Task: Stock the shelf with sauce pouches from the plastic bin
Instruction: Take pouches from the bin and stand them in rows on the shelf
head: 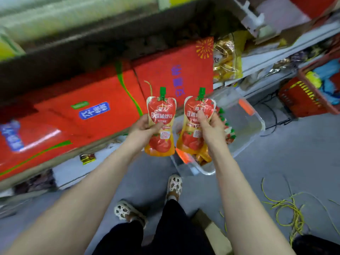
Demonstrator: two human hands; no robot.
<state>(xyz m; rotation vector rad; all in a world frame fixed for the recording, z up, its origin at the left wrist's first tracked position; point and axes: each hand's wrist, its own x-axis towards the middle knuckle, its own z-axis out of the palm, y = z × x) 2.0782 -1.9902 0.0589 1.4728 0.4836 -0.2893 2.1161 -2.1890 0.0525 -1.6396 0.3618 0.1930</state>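
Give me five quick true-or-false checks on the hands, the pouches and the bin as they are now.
1. The left hand grips the left pouch and the right hand grips the right pouch. True.
2. Both pouches are held with their green caps pointing down. False: the caps point up.
3. The plastic bin is empty. False: spare pouches lie in it.
4. The bin stands on the floor, beyond the right hand. True.
5. A blue basket stands at the far right. False: it is a red basket.
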